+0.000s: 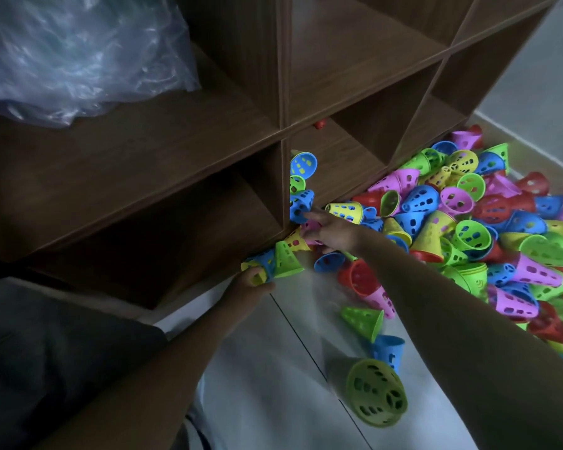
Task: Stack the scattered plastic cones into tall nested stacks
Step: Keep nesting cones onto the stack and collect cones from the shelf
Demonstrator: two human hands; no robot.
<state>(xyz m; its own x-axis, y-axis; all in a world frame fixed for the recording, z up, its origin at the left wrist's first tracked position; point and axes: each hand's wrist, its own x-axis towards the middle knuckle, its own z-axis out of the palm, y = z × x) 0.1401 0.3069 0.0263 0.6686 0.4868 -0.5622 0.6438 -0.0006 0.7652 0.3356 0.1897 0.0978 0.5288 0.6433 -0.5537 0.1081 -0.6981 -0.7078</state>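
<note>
Left hand point(247, 285) grips a short nested stack point(272, 263) of cones. Right hand point(330, 233) pinches a pink cone point(310, 227) beside the shelf point(208, 151), near the pile point(468, 222).

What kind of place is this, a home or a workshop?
Probably a room in a home or a small storeroom: a brown wooden cubby shelf stands on a pale tiled floor, a crumpled clear plastic bag lies on it, and plastic cones are heaped on the floor.

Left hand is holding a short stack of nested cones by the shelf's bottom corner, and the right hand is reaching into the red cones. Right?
Not quite. The head view shows the right hand reaching to a pink cone beside the shelf, not red. The left hand holds the nested stack.
</note>
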